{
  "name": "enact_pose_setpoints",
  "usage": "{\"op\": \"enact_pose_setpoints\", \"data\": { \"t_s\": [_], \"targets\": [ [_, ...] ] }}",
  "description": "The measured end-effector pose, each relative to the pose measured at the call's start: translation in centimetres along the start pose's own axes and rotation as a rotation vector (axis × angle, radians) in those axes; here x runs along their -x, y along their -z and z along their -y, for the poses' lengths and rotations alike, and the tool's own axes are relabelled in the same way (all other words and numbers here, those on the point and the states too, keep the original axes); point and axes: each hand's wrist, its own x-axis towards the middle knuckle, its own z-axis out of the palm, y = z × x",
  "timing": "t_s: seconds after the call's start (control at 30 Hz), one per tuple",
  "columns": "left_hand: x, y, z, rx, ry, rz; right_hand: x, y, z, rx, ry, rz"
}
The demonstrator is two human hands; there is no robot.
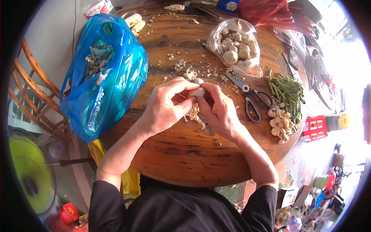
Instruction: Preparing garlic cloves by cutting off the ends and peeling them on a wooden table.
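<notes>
Over the middle of the wooden table, my left hand [169, 105] and my right hand [218, 108] pinch a whitish garlic piece [198, 92] between thumbs and fingertips. My fingers cover part of it. Dry garlic skins [194, 116] lie on the wood beneath my hands, and more papery scraps [191, 74] are scattered just beyond them. Right of my right hand lie scissors [246, 88] with dark grey handles, their blades apart. A pile of garlic cloves [280, 123] sits farther right, touching a heap of cut green beans [285, 90].
A large blue plastic bag [124, 69] holding dry scraps stands at the table's left. Behind the scissors is a clear bag of brownish bulbs or tubers [237, 46]. Corn cobs [134, 21] and red netting [269, 13] lie at the far side. A green fan [30, 174] stands on the floor, lower left.
</notes>
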Motion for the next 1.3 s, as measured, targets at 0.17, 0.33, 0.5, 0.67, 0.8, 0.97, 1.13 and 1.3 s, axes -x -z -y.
{"op": "enact_pose_setpoints", "data": {
  "t_s": [0.17, 0.33, 0.5, 0.67, 0.8, 0.97, 1.13, 1.3],
  "targets": [
    [0.2, -1.2, 1.8, -0.252, -0.271, -0.132, -0.1, -0.7, 1.3, -0.124, -0.287, -0.011],
    [0.0, -1.3, 1.5, -0.429, -0.384, -0.106, 0.3, -0.5, -0.2, -0.156, -0.244, -0.002],
    [-0.1, -0.7, 1.4, -0.332, -0.343, -0.080, 0.1, -0.2, 0.3, -0.036, -0.102, -0.021],
    [0.2, -0.6, 0.8, 0.036, -0.033, -0.027, 0.6, -0.8, 0.2, 0.160, 0.051, -0.071],
    [1.0, -1.5, 1.1, 0.063, 0.038, -0.071, 1.2, -2.3, 0.4, 0.256, 0.085, -0.174],
    [1.2, -2.4, 1.6, 0.056, 0.080, -0.113, 1.4, -2.5, -0.5, 0.287, 0.020, -0.131],
    [1.0, -2.7, 1.7, 0.120, 0.095, -0.127, 1.3, -2.2, -0.7, 0.308, 0.024, -0.105],
    [1.3, -2.8, 1.5, 0.379, 0.246, -0.167, 1.4, -2.0, -0.8, 0.187, -0.052, -0.105]
  ]
}}
